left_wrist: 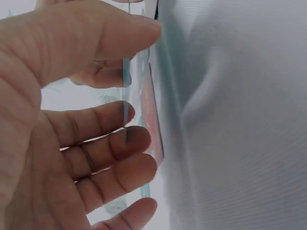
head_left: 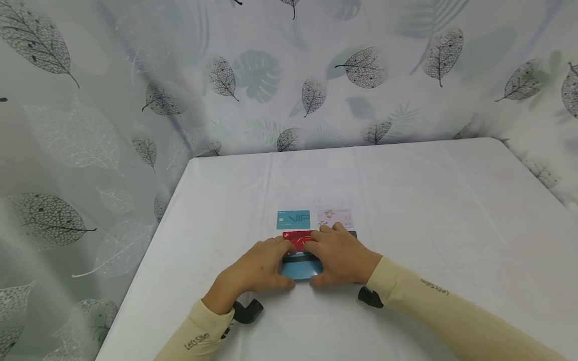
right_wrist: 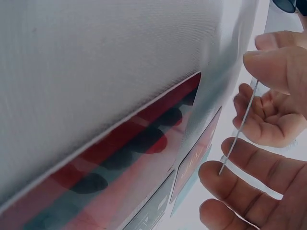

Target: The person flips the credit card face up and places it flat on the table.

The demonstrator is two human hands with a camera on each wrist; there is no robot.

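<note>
Both hands hold a blue card [head_left: 301,271] with a black stripe near the front of the card group. My left hand [head_left: 264,263] grips its left side, thumb at the near edge and fingers at the far edge. On the other side my right hand [head_left: 340,255] pinches the card the same way. Seen edge-on, the thin card [right_wrist: 240,124] spans from thumb to fingers above the table in the right wrist view. A red card [head_left: 298,239] lies just beyond. Under the right hand lies a red card with a dark stripe [right_wrist: 96,163], hidden in the head view.
Farther back lie a teal VIP card [head_left: 293,219] and a pale pink card [head_left: 335,217], side by side. A dark card [head_left: 353,234] peeks out behind the right hand. All rest on a white-covered table [head_left: 429,210], with a leaf-patterned curtain [head_left: 280,75] around it.
</note>
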